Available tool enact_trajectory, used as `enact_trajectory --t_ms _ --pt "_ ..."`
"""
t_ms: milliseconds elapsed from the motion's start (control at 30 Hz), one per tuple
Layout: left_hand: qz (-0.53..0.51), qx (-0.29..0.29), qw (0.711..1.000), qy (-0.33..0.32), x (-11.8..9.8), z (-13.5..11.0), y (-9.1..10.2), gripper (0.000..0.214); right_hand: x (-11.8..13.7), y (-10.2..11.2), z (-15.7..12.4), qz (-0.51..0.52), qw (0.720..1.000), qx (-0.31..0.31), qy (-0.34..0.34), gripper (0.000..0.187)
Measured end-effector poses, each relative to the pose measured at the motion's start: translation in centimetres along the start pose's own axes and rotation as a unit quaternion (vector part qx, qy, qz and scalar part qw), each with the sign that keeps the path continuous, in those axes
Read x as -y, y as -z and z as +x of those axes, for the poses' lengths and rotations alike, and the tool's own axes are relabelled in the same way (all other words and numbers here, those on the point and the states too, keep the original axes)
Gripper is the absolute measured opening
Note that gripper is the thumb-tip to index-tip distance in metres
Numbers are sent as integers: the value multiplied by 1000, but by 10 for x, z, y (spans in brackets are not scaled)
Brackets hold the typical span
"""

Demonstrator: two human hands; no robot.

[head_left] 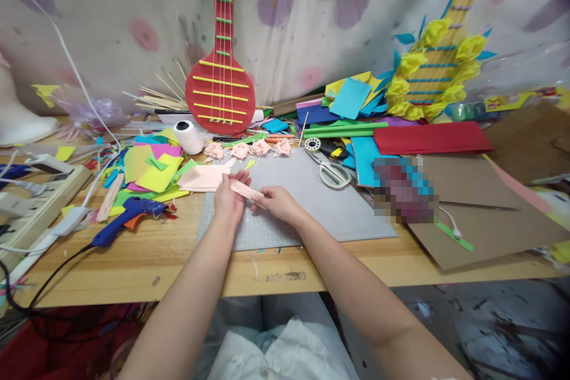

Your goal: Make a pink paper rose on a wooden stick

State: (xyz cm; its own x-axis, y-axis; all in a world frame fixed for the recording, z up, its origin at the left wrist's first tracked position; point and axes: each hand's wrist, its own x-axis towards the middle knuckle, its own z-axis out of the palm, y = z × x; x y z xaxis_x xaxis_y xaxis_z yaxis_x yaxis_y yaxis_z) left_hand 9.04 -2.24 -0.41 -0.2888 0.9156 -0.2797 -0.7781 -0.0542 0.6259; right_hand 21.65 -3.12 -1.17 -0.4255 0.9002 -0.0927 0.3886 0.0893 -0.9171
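Observation:
A narrow pale pink paper strip (246, 190) stretches between my two hands above the grey cutting mat (312, 214). My left hand (229, 199), palm turned up, has the strip's left end under its thumb. At the other end, my right hand (281, 204) pinches the strip between thumb and fingers. Just beyond my left hand lies a stack of pale pink paper (200, 178). Several pink paper flowers (259, 147) stand in a row at the mat's far edge. Scissors (333, 175) rest on the mat to the right.
A blue glue gun (129, 219) and a power strip (48, 214) are on the left. Coloured paper scraps (154, 169) and a thread spool (188, 138) lie behind. A red paper lute (220, 92) and a yellow one (430, 71) lean at the back. Brown cardboard (481, 225) covers the right.

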Motion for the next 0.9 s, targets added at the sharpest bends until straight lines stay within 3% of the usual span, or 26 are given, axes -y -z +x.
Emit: enact_trajectory --t_ms 100,200,333,433,700,800,900 --pt "-19 14 1000 5 -3 1 1 30 2 2 -1 8 1000 -24 6 30" --pt "-20 95 994 50 -4 -3 0 37 4 6 -2 65 997 -46 -2 33" --pt "16 180 978 105 -1 -13 -2 40 6 10 -2 182 983 -8 -34 37" --pt "35 174 979 104 2 -15 -4 36 7 10 -2 230 972 26 -47 37" --pt "37 133 989 56 4 -10 -27 31 10 12 -1 228 971 38 -60 37" --pt "63 117 990 48 4 -5 -34 28 11 15 3 237 969 9 -73 32" --pt "114 138 980 86 6 0 -38 22 14 18 7 253 960 -52 -108 29"
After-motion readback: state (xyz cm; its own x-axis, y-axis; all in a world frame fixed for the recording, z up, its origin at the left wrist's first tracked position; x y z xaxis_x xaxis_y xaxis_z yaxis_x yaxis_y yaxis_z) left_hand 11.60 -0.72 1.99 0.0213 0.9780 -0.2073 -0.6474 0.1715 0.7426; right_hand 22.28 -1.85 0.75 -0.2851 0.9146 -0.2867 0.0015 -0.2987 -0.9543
